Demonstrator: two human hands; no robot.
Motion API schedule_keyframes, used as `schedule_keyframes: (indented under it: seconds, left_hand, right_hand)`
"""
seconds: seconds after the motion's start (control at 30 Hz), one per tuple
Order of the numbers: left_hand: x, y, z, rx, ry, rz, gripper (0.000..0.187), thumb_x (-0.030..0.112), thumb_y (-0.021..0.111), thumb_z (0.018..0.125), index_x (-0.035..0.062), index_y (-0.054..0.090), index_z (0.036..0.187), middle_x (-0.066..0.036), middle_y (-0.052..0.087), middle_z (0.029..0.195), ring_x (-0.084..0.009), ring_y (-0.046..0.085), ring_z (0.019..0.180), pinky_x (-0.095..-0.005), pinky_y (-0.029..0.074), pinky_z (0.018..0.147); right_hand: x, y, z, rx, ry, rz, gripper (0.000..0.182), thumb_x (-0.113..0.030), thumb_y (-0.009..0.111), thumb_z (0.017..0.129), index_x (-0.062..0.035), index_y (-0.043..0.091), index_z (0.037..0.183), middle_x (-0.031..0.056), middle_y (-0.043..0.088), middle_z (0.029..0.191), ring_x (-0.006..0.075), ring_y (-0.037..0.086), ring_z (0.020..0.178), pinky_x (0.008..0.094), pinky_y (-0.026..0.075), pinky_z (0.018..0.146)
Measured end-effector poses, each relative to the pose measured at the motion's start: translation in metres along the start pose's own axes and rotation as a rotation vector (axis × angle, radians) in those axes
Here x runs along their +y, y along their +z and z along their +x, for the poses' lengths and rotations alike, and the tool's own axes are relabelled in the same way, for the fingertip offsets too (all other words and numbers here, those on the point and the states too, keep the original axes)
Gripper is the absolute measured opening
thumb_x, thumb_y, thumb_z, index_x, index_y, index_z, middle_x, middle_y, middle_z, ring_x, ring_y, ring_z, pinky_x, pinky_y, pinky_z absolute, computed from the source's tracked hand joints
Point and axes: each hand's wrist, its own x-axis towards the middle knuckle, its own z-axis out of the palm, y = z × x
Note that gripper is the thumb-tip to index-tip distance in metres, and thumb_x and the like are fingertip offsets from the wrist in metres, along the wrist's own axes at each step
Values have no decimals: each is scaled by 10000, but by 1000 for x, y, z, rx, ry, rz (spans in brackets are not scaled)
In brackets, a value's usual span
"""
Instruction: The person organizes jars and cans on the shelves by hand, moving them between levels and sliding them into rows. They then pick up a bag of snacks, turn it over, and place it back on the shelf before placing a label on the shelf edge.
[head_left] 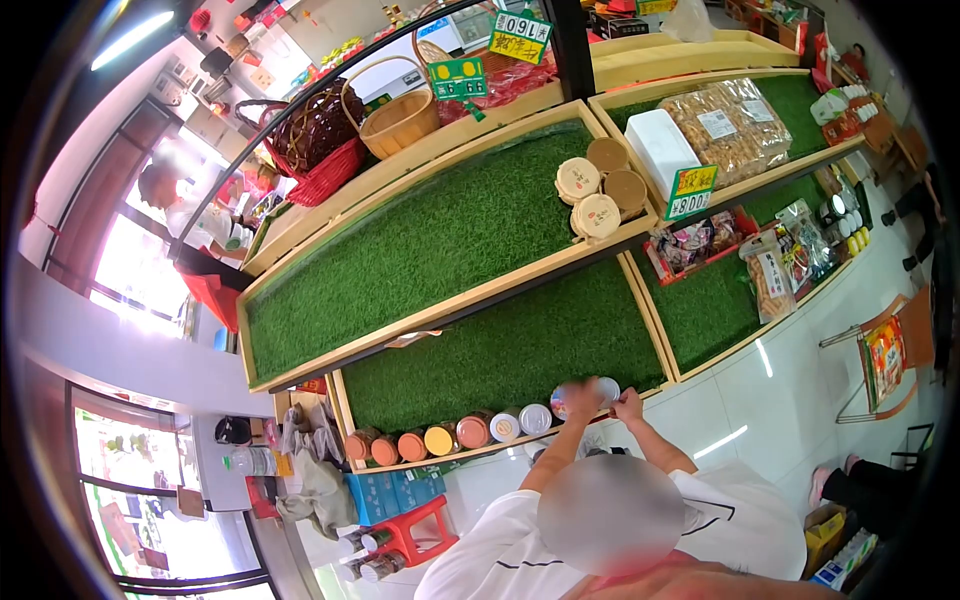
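At the front edge of the lower green-turf shelf (510, 330), my left hand (578, 398) reaches over the end of a row of jars, its fingers smeared by blur. It overlaps a jar with a colourful lid (558, 403) on one side and lies right against a silver-lidded jar (607, 388) on the other. My right hand (628, 406) is closed close beside the silver-lidded jar; what its fingers grip cannot be made out. Along the same edge stand a white-lidded jar (535, 418), a jar with a label on its lid (504, 427), a yellow-lidded jar (440, 438) and several orange-lidded jars (473, 431).
Above is an upper turf shelf (420, 240) with round tubs (597, 216) at its right end. Bagged snacks (725, 125) and a red box of packets (700, 245) lie right. A red stool (415, 535) and blue boxes (395, 495) stand below left. Another person (195, 215) is far left.
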Motion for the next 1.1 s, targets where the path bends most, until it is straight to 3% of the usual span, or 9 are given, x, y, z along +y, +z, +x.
schedule_keyframes:
  seconds: [0.13, 0.23, 0.4, 0.57, 0.8, 0.9, 1.0, 1.1]
  left_hand:
    - [6, -11, -7, -81, -7, 13, 616, 434, 645, 896, 214, 436, 1433, -146, 614, 1313, -342, 471, 1326, -569, 236, 1159]
    - [7, -16, -5, -162, -29, -9, 631, 442, 610, 926, 218, 373, 1465, -138, 593, 1361, -343, 413, 1383, -569, 147, 1202]
    - [3, -13, -3, -164, -37, -12, 656, 457, 613, 924, 188, 369, 1471, -129, 576, 1377, -343, 412, 1376, -571, 175, 1194]
    - [-1, -3, 0, -144, -46, -13, 651, 460, 619, 919, 155, 389, 1446, -134, 592, 1349, -341, 437, 1353, -570, 195, 1189]
    - [3, -11, -3, -123, -41, 0, 640, 449, 633, 913, 133, 407, 1421, -129, 616, 1304, -335, 466, 1320, -575, 195, 1188]
    - [4, -13, -3, -122, -44, 1, 642, 448, 631, 914, 137, 398, 1426, -126, 616, 1307, -333, 459, 1328, -579, 184, 1191]
    - [4, -11, -2, -130, -50, 13, 639, 450, 629, 914, 145, 396, 1426, -122, 614, 1314, -330, 452, 1335, -582, 171, 1194]
    - [9, -14, -2, -148, -58, 30, 638, 453, 628, 914, 156, 395, 1428, -118, 608, 1325, -325, 440, 1347, -585, 164, 1195]
  right_hand:
    - [7, 0, 5, -22, 16, 82, 233, 55, 670, 807, -14, 452, 853, 163, 649, 726, 255, 710, 604, 371, 599, 489]
    - [7, 1, 6, 0, -4, 44, 218, 7, 693, 807, -12, 482, 858, 162, 663, 701, 263, 724, 601, 361, 585, 508]
    - [28, 8, 16, 75, -130, -130, 234, -40, 715, 786, -15, 492, 854, 174, 661, 673, 268, 711, 567, 368, 565, 520]
    - [-23, -3, -13, 49, -127, -122, 226, -55, 709, 773, -19, 493, 832, 171, 653, 645, 311, 704, 592, 404, 555, 569]
    - [-6, 0, -5, 107, -246, -247, 245, -73, 728, 763, -17, 502, 839, 196, 654, 666, 358, 695, 622, 438, 542, 595]
    - [-4, 1, -3, 110, -321, -263, 241, -39, 720, 767, -17, 485, 816, 137, 643, 626, 245, 703, 552, 354, 542, 487]
    - [-30, -7, -21, 68, -204, -178, 251, -55, 744, 760, -12, 504, 819, 130, 643, 628, 239, 706, 563, 348, 538, 486]
    - [-30, -10, -21, 59, -215, -204, 226, -52, 723, 800, 4, 513, 862, 136, 653, 650, 236, 705, 570, 343, 550, 477]
